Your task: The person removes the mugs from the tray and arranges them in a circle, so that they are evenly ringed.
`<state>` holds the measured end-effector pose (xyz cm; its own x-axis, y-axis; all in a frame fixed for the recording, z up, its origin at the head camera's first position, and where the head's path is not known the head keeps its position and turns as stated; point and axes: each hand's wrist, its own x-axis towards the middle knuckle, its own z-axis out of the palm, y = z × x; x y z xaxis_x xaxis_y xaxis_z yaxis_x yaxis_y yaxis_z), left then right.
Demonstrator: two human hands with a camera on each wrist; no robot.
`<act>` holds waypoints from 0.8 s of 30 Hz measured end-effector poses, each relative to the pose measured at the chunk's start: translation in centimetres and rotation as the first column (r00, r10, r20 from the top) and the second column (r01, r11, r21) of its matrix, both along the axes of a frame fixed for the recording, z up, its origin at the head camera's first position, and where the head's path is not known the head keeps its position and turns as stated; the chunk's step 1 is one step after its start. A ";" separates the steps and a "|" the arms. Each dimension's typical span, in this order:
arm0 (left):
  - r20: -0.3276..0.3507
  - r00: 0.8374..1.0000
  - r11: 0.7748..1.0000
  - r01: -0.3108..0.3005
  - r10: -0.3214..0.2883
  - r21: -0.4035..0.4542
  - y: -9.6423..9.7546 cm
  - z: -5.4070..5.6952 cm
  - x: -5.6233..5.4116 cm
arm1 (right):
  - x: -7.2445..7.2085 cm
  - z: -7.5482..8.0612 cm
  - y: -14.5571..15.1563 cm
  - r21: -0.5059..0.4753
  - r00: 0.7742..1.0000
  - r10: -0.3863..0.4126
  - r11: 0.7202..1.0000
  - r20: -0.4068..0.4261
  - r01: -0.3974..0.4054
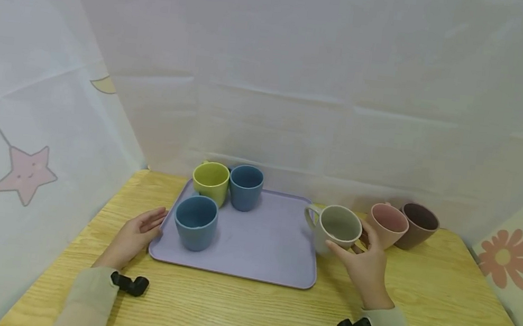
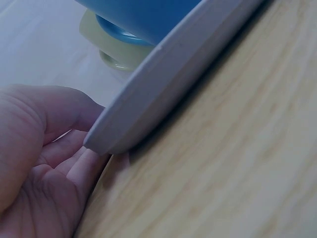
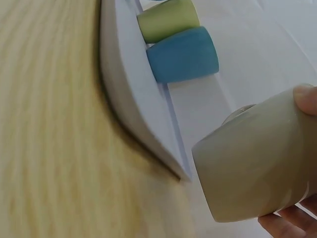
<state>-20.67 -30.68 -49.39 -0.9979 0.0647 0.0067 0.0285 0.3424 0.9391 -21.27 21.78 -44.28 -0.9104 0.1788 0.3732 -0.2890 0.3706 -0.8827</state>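
A pale grey mug (image 1: 332,234) hangs at the right end of the lilac tray (image 1: 262,243), its handle turned left. My right hand (image 1: 368,264) grips it from the right, thumb on the near side; in the right wrist view the mug's base (image 3: 203,186) is off the table. My left hand (image 1: 136,235) lies beside the tray's left edge with its fingers loosely extended, and in the left wrist view they touch the tray rim (image 2: 133,104). On the tray stand a near blue mug (image 1: 196,225), a yellow-green mug (image 1: 212,179) and a far blue mug (image 1: 246,188).
To the right, on the wooden table (image 1: 208,306), a pink mug (image 1: 385,229) stands close against a dark brown mug (image 1: 417,227). A white cloth (image 1: 272,105) with printed figures rises behind the table and along its sides.
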 end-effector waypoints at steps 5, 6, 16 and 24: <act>0.006 1.000 1.000 0.003 -0.003 -0.001 0.0 -0.1 0.0 | 0.7 -0.5 1.0 0.012 0.998 -0.054 0.998 0.018 0.054; 0.006 1.000 1.000 0.004 -0.004 0.000 -0.1 -0.1 -0.1 | 0.8 -0.6 1.2 0.013 0.998 -0.064 0.998 0.024 0.064; 0.006 1.000 1.000 0.000 0.000 -0.010 -0.2 -0.1 -0.1 | 1.2 -1.3 2.7 0.007 0.986 -0.151 0.989 0.072 0.151; 0.011 1.000 1.000 -0.008 0.008 -0.011 0.1 0.1 0.1 | 1.6 -1.2 3.6 0.020 0.975 -0.195 0.981 0.104 0.194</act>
<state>-20.59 -30.59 -49.28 -0.9984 0.0565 -0.0052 0.0151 0.3528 0.9356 -19.65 25.34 -45.53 -0.8928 0.3529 0.2800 -0.1166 0.4194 -0.9003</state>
